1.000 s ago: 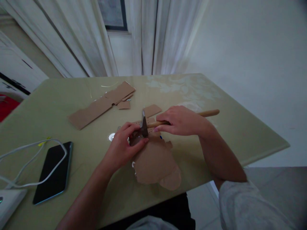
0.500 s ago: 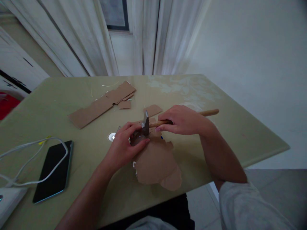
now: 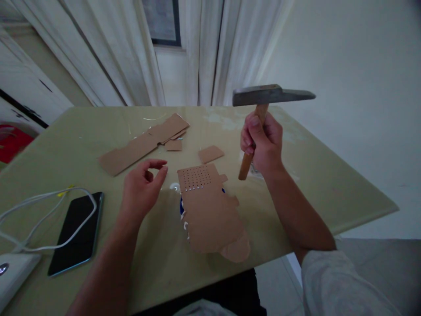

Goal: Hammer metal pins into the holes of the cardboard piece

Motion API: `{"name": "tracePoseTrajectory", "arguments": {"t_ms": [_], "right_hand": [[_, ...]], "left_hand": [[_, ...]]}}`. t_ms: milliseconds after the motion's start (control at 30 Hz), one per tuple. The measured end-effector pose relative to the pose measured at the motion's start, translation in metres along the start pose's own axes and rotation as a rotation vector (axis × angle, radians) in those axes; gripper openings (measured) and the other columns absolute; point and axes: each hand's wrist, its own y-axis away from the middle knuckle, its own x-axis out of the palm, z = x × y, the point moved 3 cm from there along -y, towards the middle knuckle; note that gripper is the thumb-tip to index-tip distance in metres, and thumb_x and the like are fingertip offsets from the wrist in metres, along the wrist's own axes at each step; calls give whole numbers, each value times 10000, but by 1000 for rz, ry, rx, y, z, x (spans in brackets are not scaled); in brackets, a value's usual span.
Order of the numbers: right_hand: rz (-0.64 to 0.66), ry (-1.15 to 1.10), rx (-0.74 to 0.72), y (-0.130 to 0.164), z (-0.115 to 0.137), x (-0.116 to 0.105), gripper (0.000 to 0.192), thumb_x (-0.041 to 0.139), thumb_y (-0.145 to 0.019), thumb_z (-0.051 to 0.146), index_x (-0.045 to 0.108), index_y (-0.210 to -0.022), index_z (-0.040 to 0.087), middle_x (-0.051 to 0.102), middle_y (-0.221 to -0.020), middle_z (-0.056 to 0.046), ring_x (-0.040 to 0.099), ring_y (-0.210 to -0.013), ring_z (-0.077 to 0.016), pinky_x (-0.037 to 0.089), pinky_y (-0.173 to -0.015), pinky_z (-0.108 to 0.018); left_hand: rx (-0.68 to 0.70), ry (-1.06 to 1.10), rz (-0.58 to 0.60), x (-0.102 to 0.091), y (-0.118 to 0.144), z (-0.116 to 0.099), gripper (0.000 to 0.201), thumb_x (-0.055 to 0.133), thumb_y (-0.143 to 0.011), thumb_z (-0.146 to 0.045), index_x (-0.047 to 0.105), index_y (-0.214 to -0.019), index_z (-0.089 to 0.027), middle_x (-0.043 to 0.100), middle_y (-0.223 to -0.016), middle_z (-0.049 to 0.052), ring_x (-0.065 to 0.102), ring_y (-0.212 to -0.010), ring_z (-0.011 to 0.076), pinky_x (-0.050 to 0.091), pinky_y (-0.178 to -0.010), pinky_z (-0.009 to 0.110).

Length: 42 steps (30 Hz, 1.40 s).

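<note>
My right hand (image 3: 263,142) is wrapped round the wooden handle of a hammer (image 3: 274,94), raised over the right of the table with its metal head uppermost. My left hand (image 3: 141,191) is closed, thumb and forefinger brought together in a pinch left of the cardboard shape; whatever lies between the tips is too small to name. That brown cardboard shape (image 3: 212,219) lies on the table with a grid of small dark holes near its far end. Pale shiny dots line the row nearest me. White and blue bits show at its left edge.
Cardboard strips (image 3: 141,147) lie at the back left, and a small cardboard offcut (image 3: 211,154) beyond the shape. A phone (image 3: 77,232), a white cable (image 3: 94,206) and a white device (image 3: 19,272) occupy the left. A small clear round item (image 3: 175,187) lies beside the shape.
My right hand has lifted the hammer off the cardboard, up and to the right, turning its head upward. My left hand has moved left off the cardboard, uncovering the holes.
</note>
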Motion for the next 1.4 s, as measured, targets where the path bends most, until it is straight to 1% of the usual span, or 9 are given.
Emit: {"name": "tracePoseTrajectory", "arguments": {"t_ms": [67, 133, 200, 367, 500, 667, 1000, 1200, 1400], "right_hand": [[-99, -21, 4, -4, -11, -3, 538, 845, -928, 697, 524, -819, 278, 383, -584, 106, 301, -423, -80, 216, -366, -255], [-167, -24, 13, -8, -21, -7, 588, 869, -889, 719, 492, -784, 280, 346, -562, 117, 273, -402, -68, 210, -353, -246], [-214, -22, 22, -11, -30, -11, 625, 878, -867, 734, 464, -754, 279, 335, -546, 123, 252, -390, -60, 201, -343, -237], [-284, 7, 48, -13, -46, -16, 687, 855, -844, 782, 401, -707, 284, 305, -520, 134, 211, -377, -56, 178, -329, -233], [-268, 19, 56, -12, -50, -14, 720, 837, -844, 804, 373, -668, 283, 286, -515, 132, 200, -375, -53, 174, -331, -236], [-221, -14, 79, -13, -49, -14, 749, 861, -817, 816, 368, -651, 278, 274, -520, 130, 193, -380, -50, 167, -333, -239], [-102, -63, 151, -14, -49, -13, 762, 869, -800, 818, 364, -628, 275, 260, -500, 126, 149, -392, -55, 111, -356, -267], [-33, -75, 136, -10, -48, -8, 732, 871, -825, 796, 393, -642, 273, 264, -505, 125, 153, -390, -58, 116, -358, -259], [-13, -57, 145, -7, -47, -6, 742, 878, -799, 826, 404, -660, 272, 265, -527, 123, 157, -407, -59, 141, -365, -253]], "left_hand": [[18, -290, 9, -2, -4, 9, 296, 659, -982, -436, 809, -1140, -236, 781, -913, 53, 665, -737, 244, 492, -735, 372], [15, -489, 75, 0, -4, 15, 292, 620, -1014, -426, 796, -1128, -222, 826, -1098, 108, 753, -945, 312, 534, -838, 410], [-10, -600, 141, 4, -3, 18, 321, 589, -1053, -453, 782, -1137, -211, 827, -1159, 131, 773, -1045, 350, 552, -859, 425], [-81, -735, 255, 12, 3, 13, 327, 577, -1072, -434, 777, -1203, -211, 814, -1256, 149, 784, -1094, 372, 581, -866, 437], [-105, -757, 300, 15, 3, 13, 324, 578, -1066, -413, 781, -1202, -199, 800, -1279, 161, 782, -1125, 378, 600, -913, 460], [-104, -726, 312, 18, 1, 18, 306, 558, -1070, -370, 780, -1187, -195, 802, -1276, 157, 778, -1136, 377, 600, -940, 470], [-52, -580, 234, 30, -7, 34, 235, 569, -1018, -273, 789, -1030, -193, 843, -1126, 177, 790, -1067, 349, 592, -901, 432], [-72, -577, 259, 34, -7, 34, 252, 550, -1034, -264, 783, -1061, -173, 833, -1145, 188, 793, -1086, 353, 588, -933, 431], [-49, -606, 276, 35, -5, 30, 283, 514, -1050, -278, 771, -1088, -165, 816, -1163, 201, 782, -1080, 358, 598, -944, 449]]}}
